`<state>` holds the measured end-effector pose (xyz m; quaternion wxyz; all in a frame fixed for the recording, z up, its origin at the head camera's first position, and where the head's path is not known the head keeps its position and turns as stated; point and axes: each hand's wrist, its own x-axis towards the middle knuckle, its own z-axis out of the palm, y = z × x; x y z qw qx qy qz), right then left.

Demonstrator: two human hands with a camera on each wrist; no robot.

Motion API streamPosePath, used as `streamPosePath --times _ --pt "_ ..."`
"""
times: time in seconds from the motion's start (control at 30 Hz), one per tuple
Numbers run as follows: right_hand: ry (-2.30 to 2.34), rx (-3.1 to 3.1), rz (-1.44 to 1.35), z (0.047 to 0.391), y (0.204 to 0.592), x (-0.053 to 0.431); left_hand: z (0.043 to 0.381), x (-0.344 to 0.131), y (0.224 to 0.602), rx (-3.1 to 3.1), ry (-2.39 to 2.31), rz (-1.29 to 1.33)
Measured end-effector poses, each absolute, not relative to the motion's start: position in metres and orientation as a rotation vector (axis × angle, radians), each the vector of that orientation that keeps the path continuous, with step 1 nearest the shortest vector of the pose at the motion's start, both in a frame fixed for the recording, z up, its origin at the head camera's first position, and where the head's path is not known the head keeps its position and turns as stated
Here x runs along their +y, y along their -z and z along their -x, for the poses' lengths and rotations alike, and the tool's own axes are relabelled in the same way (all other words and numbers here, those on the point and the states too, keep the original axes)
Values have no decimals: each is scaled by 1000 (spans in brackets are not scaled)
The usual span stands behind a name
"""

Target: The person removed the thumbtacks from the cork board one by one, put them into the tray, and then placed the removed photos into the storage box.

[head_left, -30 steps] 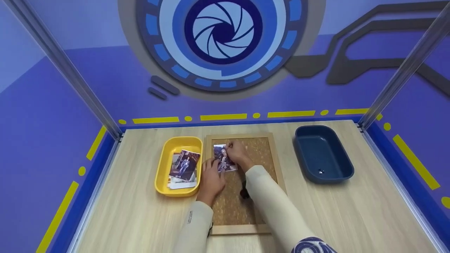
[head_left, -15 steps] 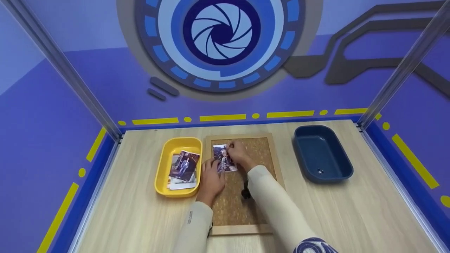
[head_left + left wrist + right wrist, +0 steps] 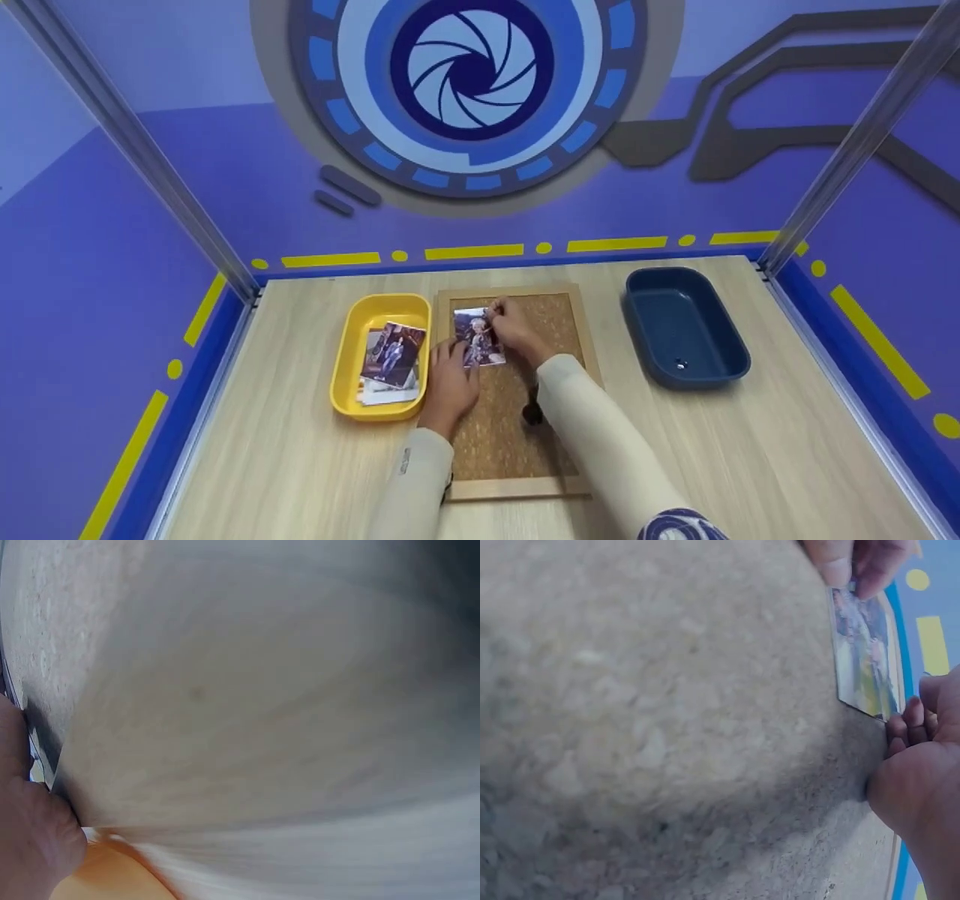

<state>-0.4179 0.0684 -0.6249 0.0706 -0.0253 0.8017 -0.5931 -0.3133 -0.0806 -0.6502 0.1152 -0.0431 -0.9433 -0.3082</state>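
A photo (image 3: 480, 337) lies on the upper left part of a cork board (image 3: 502, 442) with a wooden frame. My left hand (image 3: 450, 386) rests at the photo's lower left, its fingertips pressing the print down. At the photo's upper right corner my right hand (image 3: 516, 330) has its fingers curled, thumb and forefinger pinching what looks like a tiny pin, mostly hidden by the fingertips. In the right wrist view the right hand (image 3: 922, 765) is close to one corner of the photo (image 3: 864, 652), and the left hand (image 3: 847, 562) touches its other end.
Left of the board stands a yellow tray (image 3: 343, 375) with several photos (image 3: 392, 356) in it. A dark blue tray (image 3: 675, 300) with a small shiny thing (image 3: 682, 364) in it stands to the right. A patterned wall (image 3: 480, 217) bounds the table behind.
My right hand has shifted slightly to the right at the photo's upper corner, uncovering more of the print. My left hand stays in place.
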Motion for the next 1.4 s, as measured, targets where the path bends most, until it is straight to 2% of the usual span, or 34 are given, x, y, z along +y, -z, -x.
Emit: streamPosePath --times 0.23,0.5,0.73,1.1,1.4 --pt "1901 2341 31 411 617 75 314 -80 648 -2726 932 153" --pt "1991 2347 -50 385 596 102 314 -84 652 -2754 950 128" --pt "1817 2592 58 359 574 161 314 -85 655 -2742 936 130" --pt "1708 2880 -125 332 560 264 313 -83 651 -2772 918 128" --pt "1507 2910 -211 325 554 320 312 -83 652 -2768 936 127"
